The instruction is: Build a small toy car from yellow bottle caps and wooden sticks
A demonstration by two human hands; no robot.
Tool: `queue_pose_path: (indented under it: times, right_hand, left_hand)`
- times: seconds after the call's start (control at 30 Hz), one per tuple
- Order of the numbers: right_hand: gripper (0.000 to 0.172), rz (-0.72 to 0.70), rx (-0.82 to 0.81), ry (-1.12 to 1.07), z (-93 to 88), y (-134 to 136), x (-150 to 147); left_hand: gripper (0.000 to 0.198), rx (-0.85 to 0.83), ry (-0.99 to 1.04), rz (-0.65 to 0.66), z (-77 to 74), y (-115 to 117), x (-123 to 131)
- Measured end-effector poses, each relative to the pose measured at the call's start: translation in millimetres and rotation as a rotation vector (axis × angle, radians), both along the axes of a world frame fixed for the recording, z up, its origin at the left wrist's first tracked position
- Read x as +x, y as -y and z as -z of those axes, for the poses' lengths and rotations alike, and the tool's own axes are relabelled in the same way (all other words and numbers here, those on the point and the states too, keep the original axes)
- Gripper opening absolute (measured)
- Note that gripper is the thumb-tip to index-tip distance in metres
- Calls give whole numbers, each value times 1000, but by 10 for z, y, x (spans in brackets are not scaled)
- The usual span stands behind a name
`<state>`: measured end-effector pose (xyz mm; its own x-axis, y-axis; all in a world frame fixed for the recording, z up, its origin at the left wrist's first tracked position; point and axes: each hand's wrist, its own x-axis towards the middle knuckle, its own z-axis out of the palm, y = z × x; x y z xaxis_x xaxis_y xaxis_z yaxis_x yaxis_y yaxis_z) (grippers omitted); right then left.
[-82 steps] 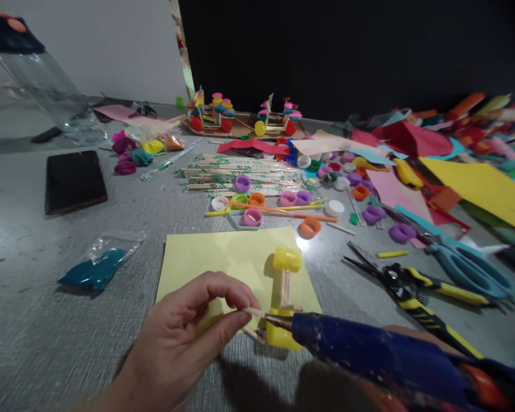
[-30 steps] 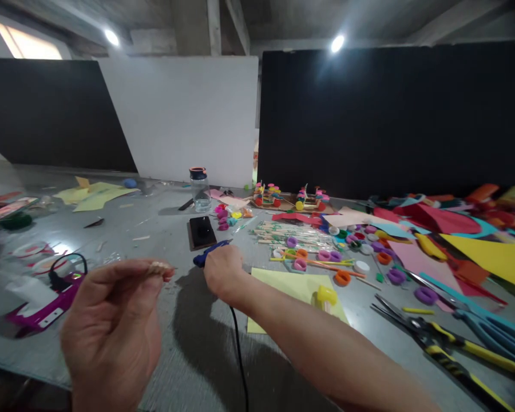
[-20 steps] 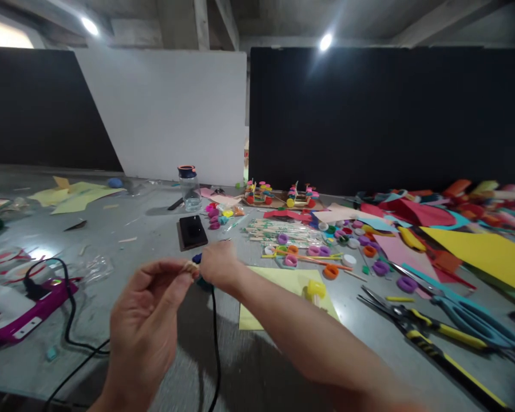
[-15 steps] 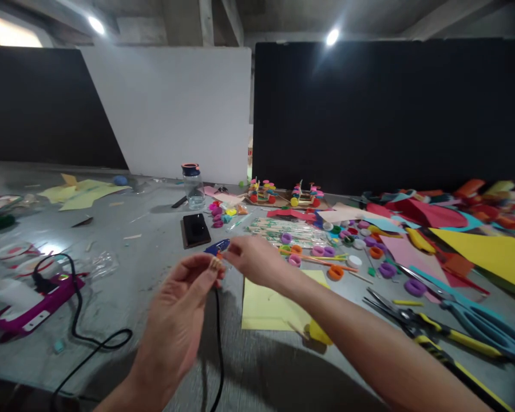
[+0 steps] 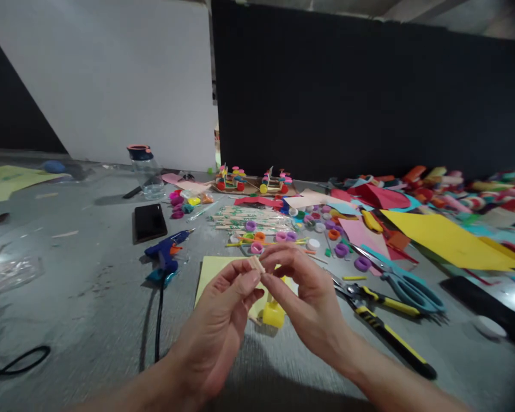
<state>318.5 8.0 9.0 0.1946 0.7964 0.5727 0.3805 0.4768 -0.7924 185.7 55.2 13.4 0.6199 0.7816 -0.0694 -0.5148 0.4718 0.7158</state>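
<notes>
My left hand [image 5: 223, 315] pinches a short wooden stick piece [image 5: 256, 264] between thumb and fingertips. My right hand [image 5: 311, 303] is close beside it, fingers curled toward the stick; whether they touch it is unclear. Both hands hover over a pale yellow paper sheet [image 5: 212, 270]. A yellow bottle cap [image 5: 273, 314] lies on that sheet just below my fingers. The blue glue gun [image 5: 165, 256] lies on the table to the left, its black cord [image 5: 158, 320] trailing toward me.
Yellow-handled cutters [image 5: 380, 317] and teal scissors [image 5: 407, 286] lie right of my hands. Coloured caps [image 5: 283, 236], wrapped sticks [image 5: 244, 219], paper scraps [image 5: 446, 240], a black phone [image 5: 149, 222], a glass jar [image 5: 146, 171] and two small cap-and-stick models [image 5: 251, 180] fill the grey table behind.
My right hand set the glue gun down at the left and came back to meet my left hand at the stick. The view dropped back toward the yellow sheet.
</notes>
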Motion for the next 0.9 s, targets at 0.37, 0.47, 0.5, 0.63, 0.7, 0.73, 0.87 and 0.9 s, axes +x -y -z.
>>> queue_pose_path:
  times: [0.37,0.47,0.5,0.63,0.7,0.73,0.87,0.9]
  right_hand:
    - [7,117,-90,-123,-50,-22,407]
    - [7,185,-198,74,-45,-12,623]
    - [7,222,-220,193,-28,-3,688]
    - [8,286,-256,630,83,23,839]
    - [8,243,-269,715,141,25,847]
    - [8,217,-287,729,167,23,840]
    - [9,168,-357,737,251,-2,794]
    - [10,166,-368,741,265,-10,785]
  left_hand:
    - [17,153,-327,45,200,-231,286]
    - [20,444,-593,-71,308,-500,226]
    - [24,482,-618,-70,327,-581,214]
    - [33,641,-673,46,343,-764,258]
    - [36,787,-679,127,371,-786,325]
    - [37,852,-678,154,400,-791,360]
    - [45,1015,-602,179,581,-831,455]
    - [47,1067,-578,194,624,-847,464]
